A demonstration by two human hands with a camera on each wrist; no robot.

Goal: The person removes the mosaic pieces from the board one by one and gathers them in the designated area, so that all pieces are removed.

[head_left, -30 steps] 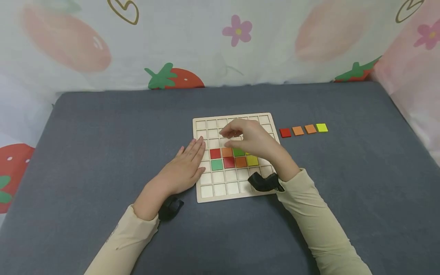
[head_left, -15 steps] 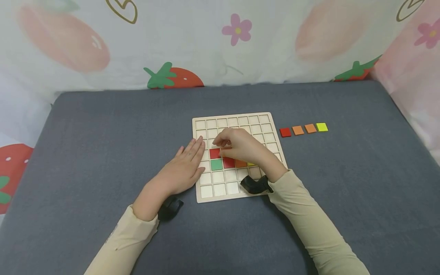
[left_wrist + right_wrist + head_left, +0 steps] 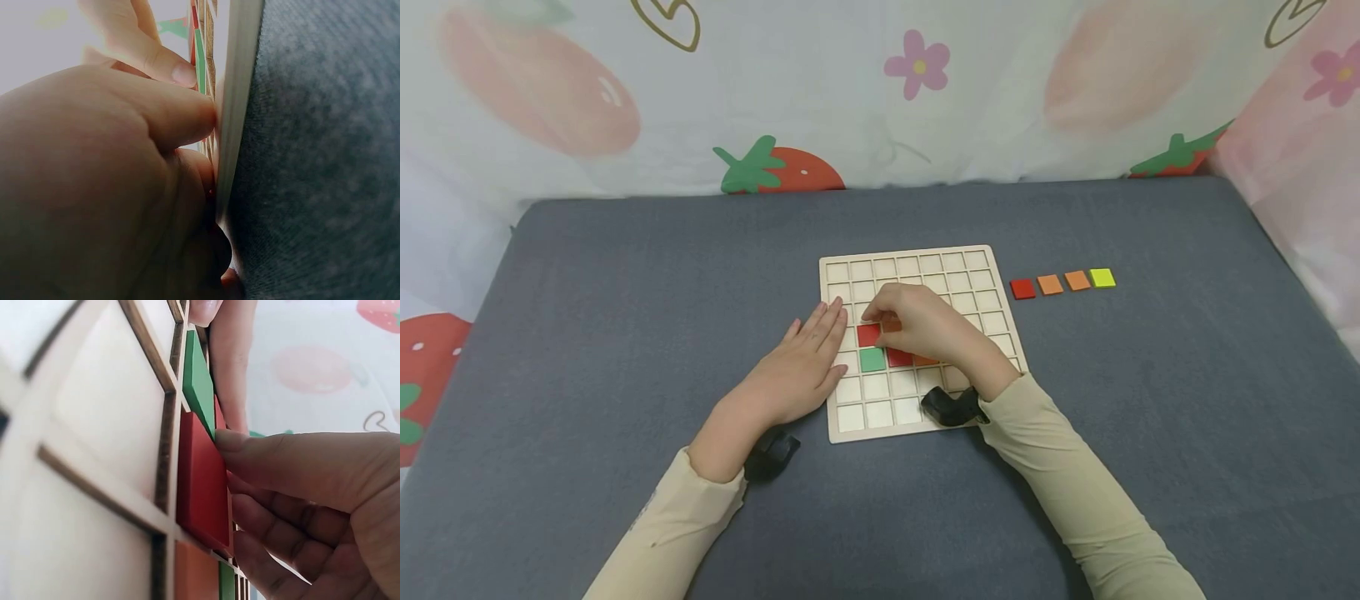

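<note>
On the grey table lies a wooden grid board (image 3: pixel 917 252) holding two short rows of coloured square tiles. My left hand (image 3: pixel 797 367) rests with straight fingers on the board's left edge. Over the tiles, my right hand (image 3: pixel 925 325) has its fingers curled. Its thumb and fingertips stand around the border of a red tile (image 3: pixel 868 335) and an orange tile (image 3: pixel 892 325). In the right wrist view, the thumb tip touches down by the corner of a green tile (image 3: pixel 199 381) and a lower red tile (image 3: pixel 203 481). Whether the fingertips pinch a tile is hidden.
Right of the board, a loose red tile (image 3: pixel 1022 289), two orange ones and a yellow tile (image 3: pixel 1102 277) lie in a row. A printed cloth (image 3: pixel 985 100) hangs behind the table. Each wrist carries a black camera (image 3: pixel 955 406).
The right hand has moved left and slightly down over the board, from above the orange and green tiles to the red and orange ones. The left hand stays put.
</note>
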